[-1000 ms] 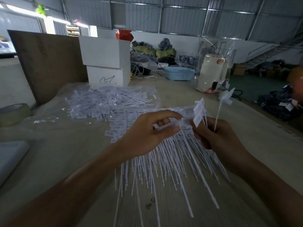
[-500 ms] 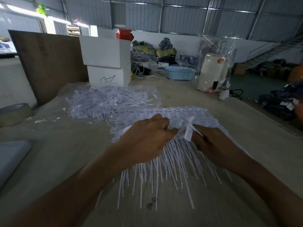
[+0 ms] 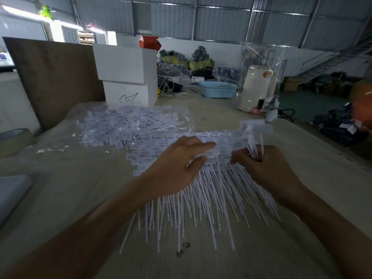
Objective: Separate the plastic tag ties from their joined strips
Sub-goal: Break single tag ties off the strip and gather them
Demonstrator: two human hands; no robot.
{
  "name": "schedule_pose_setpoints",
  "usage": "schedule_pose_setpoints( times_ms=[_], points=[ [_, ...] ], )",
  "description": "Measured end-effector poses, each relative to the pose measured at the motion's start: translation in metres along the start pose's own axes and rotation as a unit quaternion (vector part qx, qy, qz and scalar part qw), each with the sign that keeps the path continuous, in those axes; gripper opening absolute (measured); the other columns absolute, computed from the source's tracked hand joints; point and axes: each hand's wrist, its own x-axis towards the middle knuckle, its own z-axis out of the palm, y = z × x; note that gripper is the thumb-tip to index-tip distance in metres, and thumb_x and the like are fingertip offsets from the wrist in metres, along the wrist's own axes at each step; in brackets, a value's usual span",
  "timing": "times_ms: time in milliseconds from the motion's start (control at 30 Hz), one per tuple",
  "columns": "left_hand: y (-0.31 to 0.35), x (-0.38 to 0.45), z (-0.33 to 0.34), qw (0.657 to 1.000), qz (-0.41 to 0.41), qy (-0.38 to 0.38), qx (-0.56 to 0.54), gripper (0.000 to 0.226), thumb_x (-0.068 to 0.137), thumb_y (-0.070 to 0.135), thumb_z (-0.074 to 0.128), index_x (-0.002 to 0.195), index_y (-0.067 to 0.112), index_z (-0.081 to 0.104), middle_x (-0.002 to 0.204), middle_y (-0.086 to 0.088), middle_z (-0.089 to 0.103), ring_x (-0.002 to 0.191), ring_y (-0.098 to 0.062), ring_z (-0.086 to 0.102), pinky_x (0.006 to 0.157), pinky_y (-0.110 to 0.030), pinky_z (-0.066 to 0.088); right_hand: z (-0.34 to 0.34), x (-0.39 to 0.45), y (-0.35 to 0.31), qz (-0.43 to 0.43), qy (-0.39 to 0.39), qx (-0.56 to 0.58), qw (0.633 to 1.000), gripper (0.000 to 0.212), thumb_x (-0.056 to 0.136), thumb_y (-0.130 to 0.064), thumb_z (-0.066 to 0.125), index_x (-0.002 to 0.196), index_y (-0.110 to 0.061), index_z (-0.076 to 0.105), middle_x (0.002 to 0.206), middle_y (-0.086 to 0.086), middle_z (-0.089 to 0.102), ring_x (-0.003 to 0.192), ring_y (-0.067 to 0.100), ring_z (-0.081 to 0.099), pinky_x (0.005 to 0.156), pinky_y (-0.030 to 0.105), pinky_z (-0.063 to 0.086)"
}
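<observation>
A heap of joined strips of white plastic tag ties (image 3: 203, 190) lies on the table before me, label heads at the far side and thin tails fanning toward me. My left hand (image 3: 177, 168) pinches a strip at its label heads between thumb and fingers. My right hand (image 3: 267, 168) grips a small bunch of separated tag ties (image 3: 255, 129) by their tails, their label heads standing up above my fist. A clear plastic bag (image 3: 124, 123) with many loose tag ties lies beyond the heap to the left.
Two stacked white boxes (image 3: 128, 77) stand behind the bag, next to a brown board (image 3: 54, 77) on the left. A blue basket (image 3: 218, 89) and a cream appliance in clear wrap (image 3: 255, 87) sit at the back right. A tape roll (image 3: 14, 137) lies far left.
My right hand dipped to the heap half a second ago and now has the held ties raised again, heads up. My left hand stayed on the strip's label heads.
</observation>
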Motion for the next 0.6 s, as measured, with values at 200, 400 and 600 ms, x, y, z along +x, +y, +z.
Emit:
schedule_pose_setpoints(
  times_ms=[200,400,600],
  points=[
    [0.016,0.0,-0.003,0.992,0.003,0.085,-0.093,0.033,0.09,0.022,0.072,0.12,0.028,0.061,0.105,0.014,0.07,0.1,0.007,0.063,0.085,-0.013,0.05,-0.004,-0.008,-0.012,0.029,-0.035,0.161,0.986,0.043,0.085,-0.058,0.052,0.075,-0.022,0.075,0.054,0.009,0.036,0.044,0.016,0.028,0.043,0.028,0.023],
    [0.019,-0.002,0.001,0.996,0.0,0.077,-0.043,0.035,0.088,0.03,0.074,0.119,0.026,0.058,0.11,0.011,0.07,0.106,0.003,0.061,0.086,-0.008,0.044,0.003,-0.01,-0.008,0.022,-0.114,0.155,0.981,0.052,0.091,-0.055,0.05,0.062,-0.012,0.053,0.053,0.01,0.034,0.043,0.015,0.026,0.045,0.025,0.023],
    [0.015,-0.002,0.0,0.996,0.03,0.079,-0.001,0.038,0.092,0.038,0.065,0.127,0.028,0.057,0.12,0.009,0.067,0.105,-0.008,0.063,0.086,-0.027,0.052,-0.001,-0.007,-0.007,0.044,-0.099,0.198,0.974,0.043,0.09,-0.046,0.058,0.077,-0.006,0.069,0.049,0.0,0.031,0.042,0.013,0.022,0.043,0.023,0.02]
  ],
)
